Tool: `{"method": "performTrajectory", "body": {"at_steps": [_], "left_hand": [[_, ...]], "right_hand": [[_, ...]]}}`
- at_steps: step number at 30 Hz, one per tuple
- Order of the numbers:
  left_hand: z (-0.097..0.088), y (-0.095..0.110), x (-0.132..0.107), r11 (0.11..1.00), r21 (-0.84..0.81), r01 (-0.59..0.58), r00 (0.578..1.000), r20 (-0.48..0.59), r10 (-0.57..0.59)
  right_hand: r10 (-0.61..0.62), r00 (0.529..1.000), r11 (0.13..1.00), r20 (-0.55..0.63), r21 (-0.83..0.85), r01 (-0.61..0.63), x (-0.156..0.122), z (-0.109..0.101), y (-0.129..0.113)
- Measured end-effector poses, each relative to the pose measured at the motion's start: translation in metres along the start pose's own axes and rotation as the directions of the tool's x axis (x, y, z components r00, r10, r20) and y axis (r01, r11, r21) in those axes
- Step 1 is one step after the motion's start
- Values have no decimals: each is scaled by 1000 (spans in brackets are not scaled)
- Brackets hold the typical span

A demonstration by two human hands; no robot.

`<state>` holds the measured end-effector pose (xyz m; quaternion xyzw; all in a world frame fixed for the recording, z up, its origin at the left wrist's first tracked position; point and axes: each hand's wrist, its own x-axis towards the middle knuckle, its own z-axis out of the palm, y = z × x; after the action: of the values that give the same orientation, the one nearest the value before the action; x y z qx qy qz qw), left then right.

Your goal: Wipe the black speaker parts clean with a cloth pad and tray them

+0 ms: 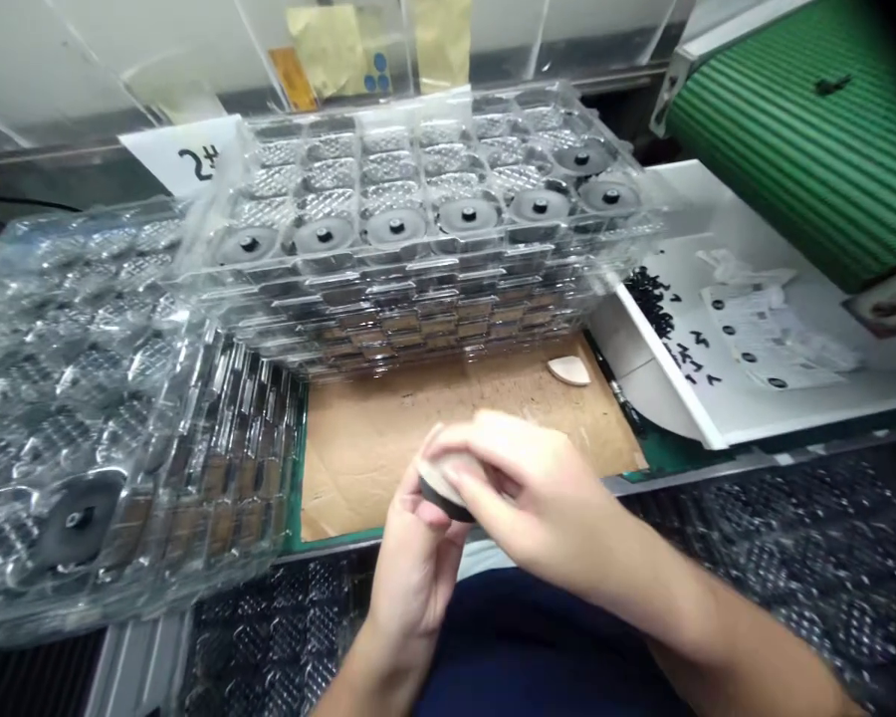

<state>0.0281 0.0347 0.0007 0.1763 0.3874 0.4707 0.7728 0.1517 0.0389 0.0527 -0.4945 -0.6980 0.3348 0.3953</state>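
Note:
Both hands meet over the near edge of a brown cardboard sheet (388,428). My left hand (414,563) grips a small round dark disc part (440,490) from below. My right hand (523,488) covers the same disc from above, fingers curled over it. Behind the cardboard stands a stack of clear plastic trays (425,289); its top tray holds a front row of several grey round parts with black centres (395,227). Another stack of clear trays (82,398) lies tilted at the left, with one grey part (75,518) in a pocket.
A white tray (754,339) at the right holds small black screws (653,299) and a strip of labels (762,334). A green ribbed conveyor belt (806,129) runs at the top right. A white paper tag marked "24" (194,159) sits behind the trays. A small pale pad (568,370) lies on the cardboard.

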Motion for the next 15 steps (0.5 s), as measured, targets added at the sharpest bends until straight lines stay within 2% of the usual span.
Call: {"method": "performTrajectory", "body": {"at_steps": [2, 3, 6, 7, 8, 11, 12, 13, 15], "left_hand": [[1, -1, 0, 1000, 20, 15, 999, 31, -15], [0, -1, 0, 999, 24, 22, 999, 29, -22], [-4, -1, 1, 999, 25, 23, 999, -39, -22], [-4, -1, 2, 999, 31, 22, 999, -47, -20], [-4, -2, 3, 999, 44, 21, 999, -39, -19], [2, -4, 4, 996, 74, 39, 999, 18, -40], [4, -5, 4, 996, 79, 50, 999, 18, -52], [5, -5, 4, 995, 83, 60, 998, 5, -60], [8, -5, 3, 993, 92, 69, 997, -38, -65]], "right_hand": [[-40, 992, 999, -119, -4, 40, -2, -1, 2], [-33, 993, 999, -112, 26, 36, -4, -2, 3], [34, 994, 989, 102, 138, -48, -9, -6, 6], [46, 990, 988, 136, 143, -66, -9, -7, 7], [47, 993, 990, 107, 130, -61, -9, -8, 9], [-30, 989, 997, -143, 67, 40, -9, -9, 13], [-43, 984, 995, -173, 78, 57, -11, -10, 13], [-31, 989, 993, -148, 108, 47, -13, -11, 14], [24, 1000, 985, 18, 173, -27, -16, -16, 14]]}}
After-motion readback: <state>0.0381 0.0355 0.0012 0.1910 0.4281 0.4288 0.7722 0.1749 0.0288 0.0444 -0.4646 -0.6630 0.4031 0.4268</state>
